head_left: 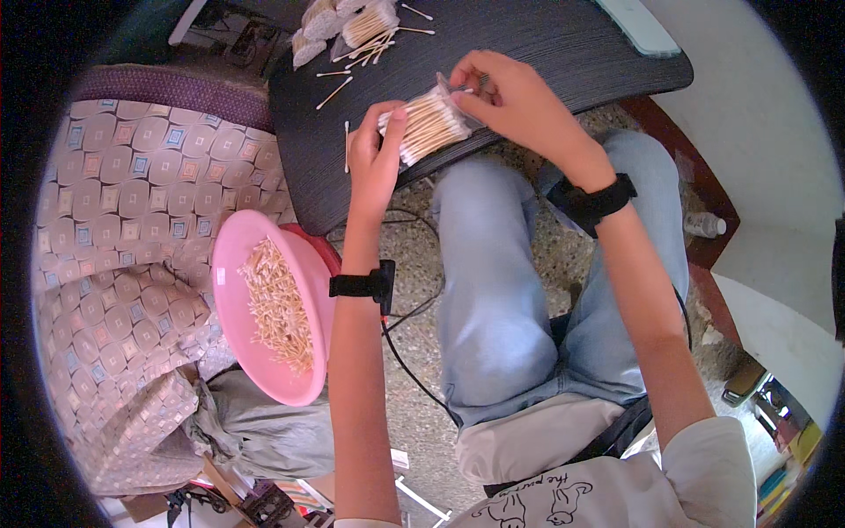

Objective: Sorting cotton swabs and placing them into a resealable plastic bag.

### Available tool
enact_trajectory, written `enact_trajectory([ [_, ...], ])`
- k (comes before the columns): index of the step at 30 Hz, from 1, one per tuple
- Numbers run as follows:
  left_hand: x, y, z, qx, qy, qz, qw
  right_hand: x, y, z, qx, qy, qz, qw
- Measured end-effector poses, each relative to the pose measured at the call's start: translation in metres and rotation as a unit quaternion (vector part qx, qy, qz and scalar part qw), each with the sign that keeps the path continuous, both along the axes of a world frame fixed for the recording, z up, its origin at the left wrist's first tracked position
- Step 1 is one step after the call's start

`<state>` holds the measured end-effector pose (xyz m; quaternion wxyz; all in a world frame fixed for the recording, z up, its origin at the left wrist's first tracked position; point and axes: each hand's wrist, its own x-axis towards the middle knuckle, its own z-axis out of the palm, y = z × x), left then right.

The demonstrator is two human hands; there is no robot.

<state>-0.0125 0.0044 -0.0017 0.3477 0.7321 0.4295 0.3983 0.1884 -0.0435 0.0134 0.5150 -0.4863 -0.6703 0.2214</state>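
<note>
A clear plastic bag of cotton swabs point(429, 128) is held above the front edge of the dark table point(519, 53). My left hand point(377, 158) is closed round its left end, the thumb on top of the sticks. At the other end, my right hand point(515, 95) pinches the bag's loose clear edge between thumb and fingers. Wooden sticks with white cotton tips lie side by side in the bag. Several loose swabs point(334, 92) are scattered on the table beyond my left hand, beside a heap of packed swab bundles point(368, 25).
A pink basin point(231, 308) with many loose swabs stands left of my left forearm, by a patterned cloth-covered seat point(132, 194). A pale flat object point(647, 31) lies at the table's far right. Black cables point(409, 365) run over the floor; a clear bottle point(704, 225) lies at right.
</note>
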Motion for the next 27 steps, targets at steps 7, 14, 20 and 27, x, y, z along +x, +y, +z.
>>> enact_trajectory([
  [7, 0.000, 0.000, 0.001, -0.012, 0.006, 0.000, 1.000, 0.013, 0.002, 0.000, -0.041, 0.007, 0.015, 0.999],
  [14, 0.001, 0.000, 0.001, 0.009, 0.000, -0.014, 1.000, 0.004, -0.003, 0.004, -0.054, 0.025, 0.004, 0.998],
  [20, 0.002, 0.001, 0.001, 0.016, 0.007, -0.010, 1.000, 0.001, -0.003, -0.002, -0.091, 0.144, 0.053, 0.984],
  [27, 0.001, 0.000, 0.003, 0.055, 0.050, 0.010, 0.997, 0.004, -0.002, -0.001, -0.052, 0.034, 0.000, 0.998],
])
